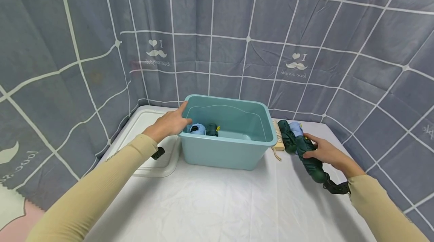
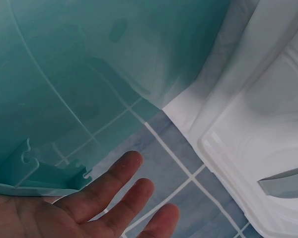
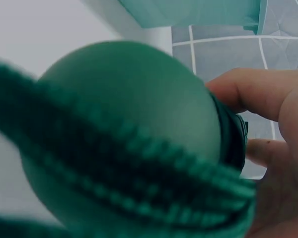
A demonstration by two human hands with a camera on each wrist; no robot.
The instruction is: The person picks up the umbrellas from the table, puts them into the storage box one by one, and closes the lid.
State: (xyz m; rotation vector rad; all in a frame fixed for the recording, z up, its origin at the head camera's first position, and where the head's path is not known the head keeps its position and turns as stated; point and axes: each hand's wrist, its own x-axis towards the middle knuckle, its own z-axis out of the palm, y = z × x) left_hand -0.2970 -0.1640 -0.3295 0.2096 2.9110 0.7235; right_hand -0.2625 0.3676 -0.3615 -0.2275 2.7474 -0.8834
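Note:
My right hand point(image 1: 327, 153) grips a dark green folded umbrella point(image 1: 309, 159) at the right of the table. In the right wrist view, its rounded green handle end point(image 3: 124, 69) faces the camera, with a ribbed strap point(image 3: 114, 163) across it. The fingers wrap the fabric beyond that end. My left hand point(image 1: 171, 122) is at the left rim of a teal plastic bin point(image 1: 220, 155), and its fingers point(image 2: 102, 193) extend loosely past the bin's wall. Inside the bin lie a light blue rolled bundle point(image 1: 197, 129) and a dark green one point(image 1: 212, 130).
Beside the held umbrella lie another dark green umbrella point(image 1: 287, 136), a light blue one point(image 1: 296, 128) and a beige one point(image 1: 278, 140) near the bin. A white lid point(image 1: 144, 116) lies left of the bin. Grey checked curtain point(image 1: 230, 12) surrounds the white table point(image 1: 217, 204).

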